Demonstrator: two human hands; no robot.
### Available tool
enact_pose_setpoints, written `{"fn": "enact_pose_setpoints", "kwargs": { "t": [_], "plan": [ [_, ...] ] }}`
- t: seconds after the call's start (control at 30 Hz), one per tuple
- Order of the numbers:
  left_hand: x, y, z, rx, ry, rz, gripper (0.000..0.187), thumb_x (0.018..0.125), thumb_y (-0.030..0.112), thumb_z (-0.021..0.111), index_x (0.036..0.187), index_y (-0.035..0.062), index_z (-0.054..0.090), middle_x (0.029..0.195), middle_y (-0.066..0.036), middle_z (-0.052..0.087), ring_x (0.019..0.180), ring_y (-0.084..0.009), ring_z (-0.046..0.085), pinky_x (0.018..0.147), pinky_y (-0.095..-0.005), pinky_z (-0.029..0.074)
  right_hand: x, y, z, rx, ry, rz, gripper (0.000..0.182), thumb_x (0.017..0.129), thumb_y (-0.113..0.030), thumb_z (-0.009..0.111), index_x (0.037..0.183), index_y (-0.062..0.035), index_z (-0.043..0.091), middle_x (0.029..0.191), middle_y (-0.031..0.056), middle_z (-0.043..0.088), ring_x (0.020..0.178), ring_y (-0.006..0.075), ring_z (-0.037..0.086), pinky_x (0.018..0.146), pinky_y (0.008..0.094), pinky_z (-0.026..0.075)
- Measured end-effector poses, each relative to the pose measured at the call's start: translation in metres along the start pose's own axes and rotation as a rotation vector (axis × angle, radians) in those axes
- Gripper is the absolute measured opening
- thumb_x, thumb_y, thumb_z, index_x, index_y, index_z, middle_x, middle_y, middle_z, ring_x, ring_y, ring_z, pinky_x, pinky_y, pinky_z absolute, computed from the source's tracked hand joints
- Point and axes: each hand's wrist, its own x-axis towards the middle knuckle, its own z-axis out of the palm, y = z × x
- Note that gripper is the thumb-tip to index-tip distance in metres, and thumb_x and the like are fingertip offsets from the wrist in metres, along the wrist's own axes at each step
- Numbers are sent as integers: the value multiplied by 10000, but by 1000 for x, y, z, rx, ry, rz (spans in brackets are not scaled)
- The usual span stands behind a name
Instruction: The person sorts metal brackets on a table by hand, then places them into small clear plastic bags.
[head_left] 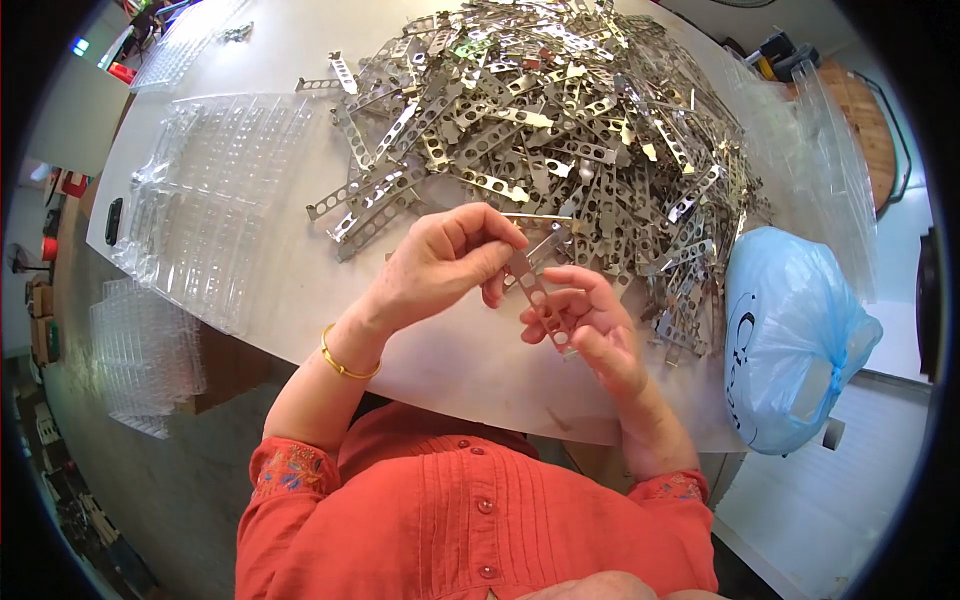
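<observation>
My left hand (pixel 445 262), with a gold bracelet at the wrist, pinches the upper end of a metal bracket (pixel 538 297). This bracket is a flat, narrow strip with a row of round holes, held tilted above the table. Around its lower end curl the fingers of my right hand (pixel 597 335), the thumb close beside that end. Just beyond my hands lies a large heap of similar metal brackets (pixel 560 130), the nearest ones close behind my fingers.
Clear plastic trays (pixel 215 200) lie at the left of the white table (pixel 440 370), with more trays (pixel 150 350) below the edge. A tied blue plastic bag (pixel 790 340) stands at the right. Clear plastic sheets (pixel 835 170) lie behind it.
</observation>
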Motion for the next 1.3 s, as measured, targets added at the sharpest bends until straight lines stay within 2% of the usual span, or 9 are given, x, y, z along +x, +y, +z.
{"fn": "enact_pose_setpoints", "kwargs": {
  "t": [0.2,0.27,0.4,0.63,0.77,0.87,0.97,1.07,1.3],
  "plan": [
    [-10,5,22,328,-111,83,127,1009,46,575,1117,2,625,902,-43,700,725,-72,626,647,-236,542,-2,7,2,-160,-85,155,373,1030,-84,531,1389,0,471,1068,110,640,958,155,655,808,303,556],
    [-8,3,26,486,-83,224,133,1006,49,579,1120,1,627,927,-51,703,743,-74,630,655,-234,538,-2,3,0,-267,-89,264,253,1032,-96,532,1263,5,553,957,65,650,844,127,654,751,280,546],
    [-3,-2,22,760,125,310,111,980,54,615,1067,-10,640,918,-73,645,702,-105,613,616,-267,498,-5,11,-3,-178,91,160,155,1037,-105,519,1147,-22,590,851,32,638,748,107,632,667,246,513],
    [4,-23,36,1215,245,292,141,946,157,635,950,15,634,912,-152,608,742,-358,626,667,-437,514,-4,4,-11,1,380,-83,135,1034,-129,512,1091,-76,622,802,30,613,672,110,587,610,230,466],
    [9,-29,40,1297,239,216,153,938,170,632,904,22,638,921,-144,597,757,-375,627,675,-456,514,-4,5,-13,8,378,-104,134,1033,-122,514,1096,-72,621,803,34,612,675,109,579,617,235,473],
    [12,-31,40,1276,233,225,158,924,166,652,891,12,654,884,-146,603,725,-342,620,652,-422,506,-5,3,-12,26,414,-86,123,1026,-107,526,1092,-71,623,820,33,614,674,107,575,616,236,473],
    [8,-7,39,833,80,-34,206,944,200,665,900,-1,658,705,-49,603,635,-104,533,583,-287,437,-5,6,-16,53,409,-166,140,1013,-93,548,1142,-66,596,948,37,615,666,92,556,605,233,461],
    [7,1,31,445,-152,-233,233,976,222,633,866,17,643,684,4,592,641,-52,508,569,-262,417,-2,3,-13,31,477,-192,209,1003,-100,560,1208,-58,572,1049,47,592,653,70,519,596,227,450],
    [7,0,29,463,-299,-209,270,988,252,614,834,31,622,691,25,587,641,-54,505,558,-251,406,0,-4,-11,-19,419,-113,365,986,-106,577,1343,-44,539,1101,54,567,648,49,484,570,217,427]
  ]
}}
